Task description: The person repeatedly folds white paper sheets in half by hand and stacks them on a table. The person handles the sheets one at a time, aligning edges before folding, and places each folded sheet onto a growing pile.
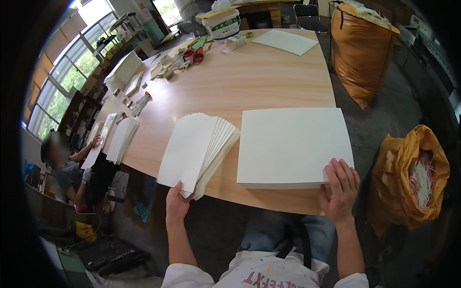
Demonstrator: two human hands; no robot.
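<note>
White shirt front [278,269] with coloured print, just this side of the white stack [293,144]. Beneath the stack, pale wood-grained surface [269,86], reaching well beyond and to the left of it. Beyond the stack and to its right, tall orange sack [357,53], bulging; right of the stack and nearer, smaller open sack [396,177], with pale strands [425,177] inside. Stack itself thick, squared, smooth on top, lying flat near the surface's close edge. Left of the stack, fanned sheaf [189,149] of white sheets, slanting, near end seeming to jut past that edge. On the stack's near right corner, right hand [342,189], fingers along the top, thumb down by the near side; cannot tell whether gripping or only steadying. Left of the stack, left hand [178,200], holding the sheaf's near end, thumb uppermost. Smallest, far beyond the stack and to its left, red round things [197,58] among clutter [177,62].

Stack probably heavy and stiff as a whole, best taken from below at opposite sides. Sheaf likely light, bendy, prone to slide and crease, best pinched at the gathered near end.

Hidden: left fingers under the sheaf, underside of the stack. Hard to make out: number of sheets, loose leaves or solid block in the stack, most pieces of the far clutter
</note>
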